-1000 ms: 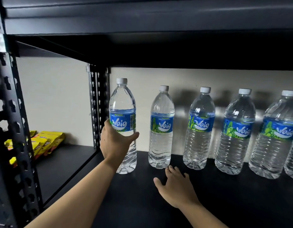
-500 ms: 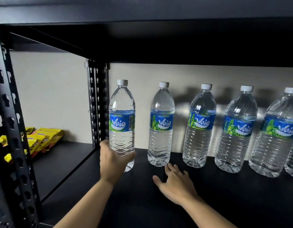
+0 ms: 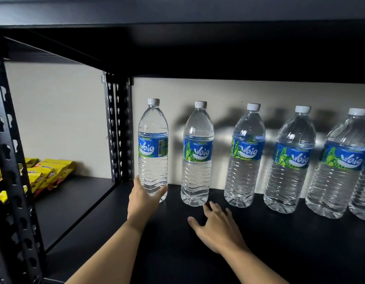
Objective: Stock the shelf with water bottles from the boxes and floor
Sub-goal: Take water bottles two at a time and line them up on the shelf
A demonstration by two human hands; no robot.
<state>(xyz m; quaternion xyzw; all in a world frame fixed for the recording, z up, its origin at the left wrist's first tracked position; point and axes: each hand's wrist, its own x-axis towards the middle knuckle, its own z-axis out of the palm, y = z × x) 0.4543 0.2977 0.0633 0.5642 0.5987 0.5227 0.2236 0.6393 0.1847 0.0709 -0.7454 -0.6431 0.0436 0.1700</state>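
Bottle (image 3: 153,140) — left grip (image 3: 143,201) curled round base; right grip (image 3: 217,228) spread wide, holding nothing.

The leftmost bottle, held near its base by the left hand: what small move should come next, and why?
Probably open the left hand and let go. The leftmost bottle stands upright at the end of the row, about level with its neighbour, and its base seems to meet the shelf. The right hand lies open on the shelf, holding nothing.
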